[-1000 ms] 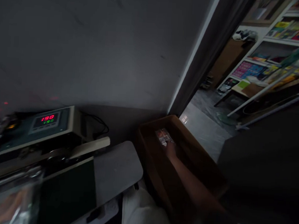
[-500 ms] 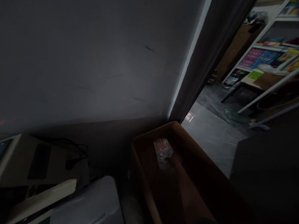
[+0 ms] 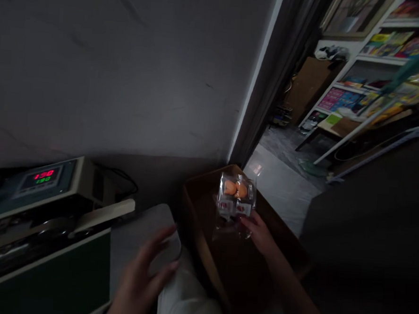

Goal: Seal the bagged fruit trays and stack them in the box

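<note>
My right hand (image 3: 258, 233) reaches over a brown cardboard box (image 3: 194, 222) and grips the lower edge of a clear plastic packet (image 3: 236, 196). The packet holds two round orange items above white labels, and it is raised above the box floor. My left hand (image 3: 141, 276) is open, with its fingers spread, next to the edge of a grey padded board (image 3: 144, 233) and holding nothing. Much of the box interior lies in shadow.
To the left stands a machine with a digital controller (image 3: 43, 179) showing red and green digits, and a cable runs behind it. A light-coloured trouser leg (image 3: 186, 300) lies below the hands. Beyond a doorway (image 3: 284, 152) are a tiled floor and shelves of colourful printed items.
The packet has risen from the box floor into my right hand, which is back in view. My left hand has entered the view, and the camera has swung back toward the controller.
</note>
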`<state>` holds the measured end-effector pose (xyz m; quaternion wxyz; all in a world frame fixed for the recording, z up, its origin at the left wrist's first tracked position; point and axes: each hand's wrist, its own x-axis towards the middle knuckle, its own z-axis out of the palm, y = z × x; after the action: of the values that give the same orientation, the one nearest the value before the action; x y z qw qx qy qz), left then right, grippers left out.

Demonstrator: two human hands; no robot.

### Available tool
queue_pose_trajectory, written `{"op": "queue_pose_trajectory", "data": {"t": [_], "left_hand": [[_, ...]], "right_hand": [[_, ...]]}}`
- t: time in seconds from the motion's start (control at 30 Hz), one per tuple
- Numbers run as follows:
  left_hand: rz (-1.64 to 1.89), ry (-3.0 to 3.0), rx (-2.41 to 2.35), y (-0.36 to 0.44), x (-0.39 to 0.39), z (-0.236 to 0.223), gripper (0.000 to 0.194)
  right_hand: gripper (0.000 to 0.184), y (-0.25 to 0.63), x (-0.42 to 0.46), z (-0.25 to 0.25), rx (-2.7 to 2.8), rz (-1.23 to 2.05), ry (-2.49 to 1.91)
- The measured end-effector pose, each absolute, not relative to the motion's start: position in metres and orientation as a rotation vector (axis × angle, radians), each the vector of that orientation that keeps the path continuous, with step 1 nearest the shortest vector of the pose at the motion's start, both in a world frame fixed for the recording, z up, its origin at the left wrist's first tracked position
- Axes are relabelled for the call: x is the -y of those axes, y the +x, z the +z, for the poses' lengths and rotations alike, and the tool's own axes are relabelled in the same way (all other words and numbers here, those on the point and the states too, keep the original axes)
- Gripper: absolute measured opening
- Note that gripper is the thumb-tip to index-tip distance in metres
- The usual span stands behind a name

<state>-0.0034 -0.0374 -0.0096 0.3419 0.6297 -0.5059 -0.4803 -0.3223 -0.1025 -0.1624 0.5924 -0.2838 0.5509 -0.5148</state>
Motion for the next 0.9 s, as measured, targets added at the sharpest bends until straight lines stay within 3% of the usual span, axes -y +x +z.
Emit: {"op": "queue_pose_trajectory", "data": {"t": [0.07,0.13,0.27,0.4,0.5,0.6,0.9], "left_hand": [[-1.396,1.378,1.278,-0.03,0.05,-0.012,0.088],[-1.548,1.27,1.195,-0.044,0.047,-0.011,0.095],[-1.755,1.391,0.973,-0.015,0.0,-0.004,0.061],[-1.805,1.564,1.043,0.045,-0.041,0.012,0.049],[-1.825,1.597,1.262,0.07,-0.053,0.027,0.048],[-1.899,1.494,1.278,0.081,-0.061,0.04,0.053],[-1.935,1.362,1.098,0.103,-0.085,0.056,0.049]], "right_hand": [[0.052,-0.308,0.059,-0.12,-1.221,-1.163,-0.661],[0.048,-0.283,0.013,-0.087,-1.175,-1.067,-0.687],[0.05,-0.237,-0.036,-0.046,-0.887,-0.903,-0.77],[0.031,-0.22,-0.003,-0.01,-0.998,-1.271,-1.01],[0.028,-0.197,0.034,0.014,-0.797,-0.812,-1.299],[0.032,-0.163,0.045,0.024,-0.507,-0.322,-1.284],[0.042,-0.138,0.023,-0.001,-0.482,-0.031,-0.906]]}}
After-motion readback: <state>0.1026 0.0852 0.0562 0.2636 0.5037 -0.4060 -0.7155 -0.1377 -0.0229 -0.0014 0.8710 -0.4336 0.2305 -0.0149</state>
